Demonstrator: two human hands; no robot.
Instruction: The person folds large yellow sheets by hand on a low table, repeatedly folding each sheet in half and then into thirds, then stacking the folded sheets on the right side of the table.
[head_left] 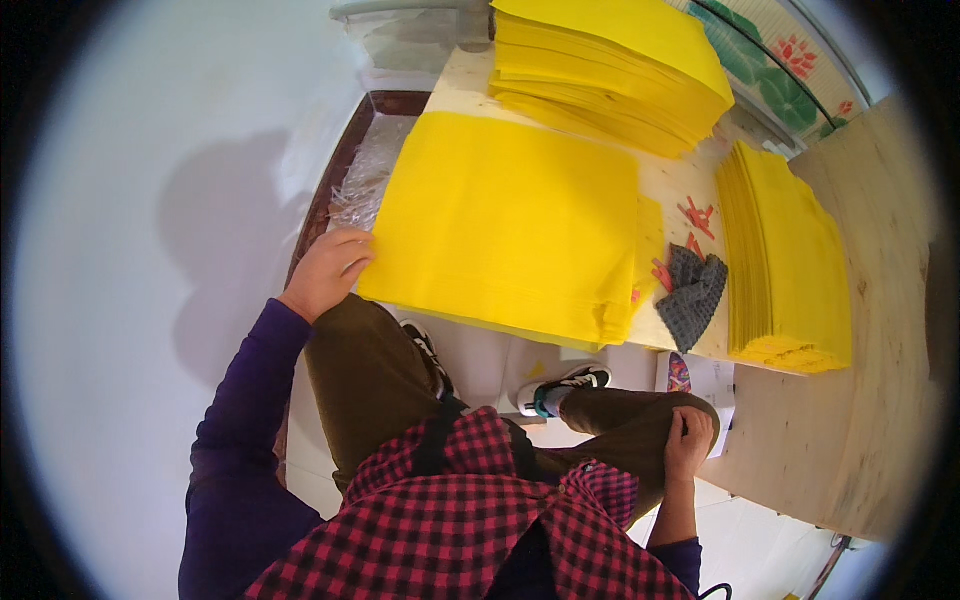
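Observation:
A large yellow fabric sheet (pixel 510 220) lies spread over the near part of the table, its front edge hanging slightly past the table's edge. At its left edge, my left hand (pixel 330 272) has thumb and fingers closed on the fabric; the fingertips are partly hidden against it. My right hand (pixel 690 440) rests on my right knee, holding nothing, with its fingers loosely bent. To the right of the sheet lies a crumpled dark grey textured cloth (pixel 692 298), with several small red strips (pixel 697 217) scattered around it.
A tall stack of yellow fabric (pixel 610 80) stands at the back, and another yellow stack (pixel 785 260) at the right. Beyond it rises a wooden panel (pixel 850 430). A white wall (pixel 120 330) runs along the left. Clear plastic wrap (pixel 372 170) lies left of the table.

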